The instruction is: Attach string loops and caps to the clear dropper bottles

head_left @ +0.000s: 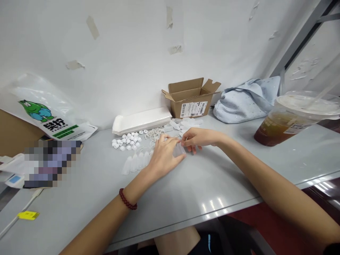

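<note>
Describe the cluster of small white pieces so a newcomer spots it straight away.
On the grey table, find the long white stack by the wall. Just in front of its left end lies the cluster of small white pieces. They look stubby, unlike the longer translucent pieces beside the left hand.

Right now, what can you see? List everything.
Smooth table: one, grey, centre.
Wall with tape scraps: one, whitish, behind.
Open cardboard box: one, brown, table's back.
Crumpled cloth bundle: one, pale blue, right of box.
Lidded plastic cup: one, clear with amber drink, right.
Flat stack: one, white, left of box.
Small rounded pieces: many, white, before stack.
Thin looped cords: several, whitish, beside those.
Flat translucent pieces: many, whitish, centre.
Printed plastic bag: one, white with green, left.
Pixelated object: one, partly purple, below bag.
Yellow-tagged cable: one, white, lower left.
Metal frame: one, grey, upper right.
Beaded bracelet: one, dark red, left wrist.
Left hand: one, bare, centre.
Right hand: one, bare, centre.
</note>
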`<state>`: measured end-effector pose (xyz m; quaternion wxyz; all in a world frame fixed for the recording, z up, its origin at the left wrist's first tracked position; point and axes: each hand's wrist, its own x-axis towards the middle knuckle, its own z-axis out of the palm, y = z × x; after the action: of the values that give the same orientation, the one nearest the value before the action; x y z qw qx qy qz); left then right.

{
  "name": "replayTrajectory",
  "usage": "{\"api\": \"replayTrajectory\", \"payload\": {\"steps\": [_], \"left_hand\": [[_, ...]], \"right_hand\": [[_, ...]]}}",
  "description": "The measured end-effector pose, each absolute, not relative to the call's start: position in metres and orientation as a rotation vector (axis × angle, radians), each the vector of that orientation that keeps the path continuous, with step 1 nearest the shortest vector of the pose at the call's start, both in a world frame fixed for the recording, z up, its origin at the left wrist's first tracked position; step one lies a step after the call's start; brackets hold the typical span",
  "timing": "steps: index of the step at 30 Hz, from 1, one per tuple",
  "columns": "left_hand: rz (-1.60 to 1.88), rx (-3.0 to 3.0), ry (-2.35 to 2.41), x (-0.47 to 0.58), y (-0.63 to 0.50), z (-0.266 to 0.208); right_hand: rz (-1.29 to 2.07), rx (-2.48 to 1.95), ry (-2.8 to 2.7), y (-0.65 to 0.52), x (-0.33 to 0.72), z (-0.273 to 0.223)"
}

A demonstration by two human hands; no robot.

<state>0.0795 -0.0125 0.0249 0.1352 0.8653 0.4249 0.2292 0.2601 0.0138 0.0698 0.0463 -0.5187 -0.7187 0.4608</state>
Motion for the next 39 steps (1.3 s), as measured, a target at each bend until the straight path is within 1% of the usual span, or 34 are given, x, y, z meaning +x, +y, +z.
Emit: {"api": "replayTrajectory", "payload": {"steps": [7,10,12,17,19,23,26,28,32,35,39], "left_hand": [[0.568,2.534,1.242,0.081,-0.015,0.024],[0.548,2.610,1.214,0.080,-0.015,0.024],[0.534,2.632,1.209,0.079,-0.015,0.023],[0.576,2.593,1.204,0.078,-0.017,0.022],[0.604,2.564,1.204,0.078,-0.019,0.024],[0.719,2.438,1.263,0.065,-0.015,0.033],[0.866,2.332,1.433,0.042,-0.001,0.041],[0.897,2.353,1.548,0.025,0.012,0.044],[0.782,2.508,1.675,0.002,0.033,0.040],[0.637,2.549,1.682,-0.004,0.037,0.035],[0.568,2.589,1.650,-0.004,0.034,0.031]], "right_hand": [[1.364,-1.579,-2.227,0.016,0.261,0.068],[1.284,-1.560,-2.231,0.018,0.263,0.066],[1.112,-1.541,-2.217,0.019,0.264,0.065],[0.333,-1.548,-2.189,0.022,0.265,0.062],[0.172,-1.598,-2.229,0.023,0.263,0.060],[0.095,-1.675,-2.355,0.021,0.259,0.058],[0.053,-1.719,-2.420,0.019,0.256,0.057],[0.031,-1.740,-2.453,0.018,0.255,0.057],[-0.012,-1.794,-2.494,0.017,0.251,0.055],[-0.084,-1.824,-2.503,0.016,0.249,0.052],[-0.107,-1.756,-2.528,0.014,0.249,0.048]]}}
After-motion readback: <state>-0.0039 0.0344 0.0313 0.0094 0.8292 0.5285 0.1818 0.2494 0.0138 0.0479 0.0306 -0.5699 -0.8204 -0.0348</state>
